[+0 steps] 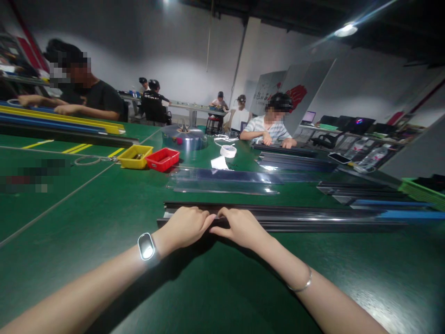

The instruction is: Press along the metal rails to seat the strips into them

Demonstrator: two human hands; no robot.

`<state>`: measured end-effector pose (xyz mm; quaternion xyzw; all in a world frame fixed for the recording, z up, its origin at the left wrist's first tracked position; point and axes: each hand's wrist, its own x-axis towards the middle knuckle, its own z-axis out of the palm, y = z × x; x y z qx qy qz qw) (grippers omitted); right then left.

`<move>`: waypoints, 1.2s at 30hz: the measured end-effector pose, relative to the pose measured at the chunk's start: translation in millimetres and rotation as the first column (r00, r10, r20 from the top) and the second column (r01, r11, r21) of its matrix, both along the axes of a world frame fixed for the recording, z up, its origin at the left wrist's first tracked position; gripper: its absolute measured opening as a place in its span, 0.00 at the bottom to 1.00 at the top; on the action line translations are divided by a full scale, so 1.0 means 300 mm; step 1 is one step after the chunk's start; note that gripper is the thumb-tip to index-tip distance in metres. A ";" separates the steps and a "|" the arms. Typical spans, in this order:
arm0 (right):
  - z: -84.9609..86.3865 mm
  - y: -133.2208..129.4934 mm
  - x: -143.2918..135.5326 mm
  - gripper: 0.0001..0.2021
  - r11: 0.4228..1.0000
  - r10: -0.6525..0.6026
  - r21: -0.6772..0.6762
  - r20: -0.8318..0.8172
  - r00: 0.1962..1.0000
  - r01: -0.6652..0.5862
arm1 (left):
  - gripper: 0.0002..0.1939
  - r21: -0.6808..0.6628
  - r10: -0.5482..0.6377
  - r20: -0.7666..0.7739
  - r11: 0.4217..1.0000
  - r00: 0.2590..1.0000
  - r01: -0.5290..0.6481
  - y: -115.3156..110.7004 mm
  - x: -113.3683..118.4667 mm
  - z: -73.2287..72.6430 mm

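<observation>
A long black channel-shaped profile [313, 215] lies across the green table in front of me, its left end just beyond my left hand. My left hand [186, 226] is closed over the profile near that end, fingers curled over the far side. Close beside it, my right hand [243, 227] grips the same profile, index finger bent over it and thumb at the near edge. The two hands almost touch at the thumbs. Whatever lies under the fingers is hidden. Transparent plastic strips [225, 185] lie just behind the profile.
Behind stand a yellow bin [135, 157], a red bin [162, 159], a coil of transparent strip [184, 139] and a tape roll [228, 150]. More black profiles [368, 194] and a green basket [422, 192] are at right. Co-workers sit across the table, one handling yellow-and-blue lengths [62, 120].
</observation>
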<state>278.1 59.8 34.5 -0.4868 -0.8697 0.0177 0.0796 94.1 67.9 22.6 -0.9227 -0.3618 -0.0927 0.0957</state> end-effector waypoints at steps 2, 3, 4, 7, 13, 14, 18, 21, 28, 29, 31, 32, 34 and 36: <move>-0.001 0.001 0.000 0.28 1.000 -0.004 -0.004 0.007 1.000 0.004 | 0.18 0.010 0.004 -0.013 1.000 1.000 -0.004 0.000 -0.001 0.003; -0.003 0.001 0.000 0.28 1.000 -0.004 -0.005 0.011 1.000 0.004 | 0.18 0.016 0.012 -0.018 1.000 1.000 -0.011 0.000 -0.001 0.005; -0.005 0.002 0.000 0.28 1.000 -0.005 -0.005 0.013 1.000 0.005 | 0.18 0.021 0.020 -0.021 1.000 1.000 -0.020 0.001 -0.002 0.006; -0.006 0.003 0.001 0.29 1.000 0.006 -0.002 0.007 1.000 -0.006 | 0.18 0.023 0.030 -0.023 0.999 0.999 -0.030 0.002 -0.003 0.007; -0.003 0.003 0.010 0.29 1.000 -0.015 0.017 0.033 0.999 0.014 | 0.17 0.012 0.017 -0.024 1.000 1.000 -0.017 0.001 -0.005 0.006; -0.003 0.004 0.012 0.29 1.000 -0.018 0.021 0.040 0.999 0.018 | 0.17 0.015 0.019 -0.024 1.000 1.000 -0.019 0.001 -0.005 0.006; -0.002 0.003 0.014 0.30 1.000 -0.018 0.025 0.070 0.997 0.016 | 0.16 0.025 0.021 -0.027 0.999 0.999 -0.020 0.002 -0.003 0.003; 0.005 0.000 0.013 0.31 0.999 -0.024 0.033 0.088 0.996 0.021 | 0.16 0.013 0.029 -0.022 0.999 0.999 -0.029 0.002 0.000 0.001; 0.000 -0.001 0.013 0.31 0.998 -0.049 0.030 0.118 0.992 0.046 | 0.18 0.028 0.065 0.005 0.997 0.998 -0.065 0.007 0.001 0.005; 0.000 -0.001 0.012 0.32 0.999 -0.049 0.028 0.119 0.992 0.046 | 0.18 0.027 0.065 0.002 0.997 0.998 -0.065 0.007 0.001 0.004; 0.004 -0.003 0.011 0.33 0.999 -0.047 0.028 0.119 0.992 0.044 | 0.18 0.020 0.051 -0.012 0.999 0.999 -0.050 0.005 0.002 0.002; 0.007 -0.005 0.010 0.33 0.999 -0.046 0.030 0.117 0.992 0.043 | 0.18 0.017 0.046 -0.016 0.999 0.999 -0.045 0.004 0.002 0.002; 0.012 -0.007 0.009 0.33 0.998 -0.048 0.034 0.113 0.992 0.044 | 0.18 0.009 0.039 -0.016 0.999 0.999 -0.039 0.004 0.001 0.002; 0.013 -0.008 0.009 0.33 0.998 -0.054 0.031 0.117 0.992 0.050 | 0.17 -0.001 0.032 -0.015 0.999 0.999 -0.032 0.007 -0.002 0.004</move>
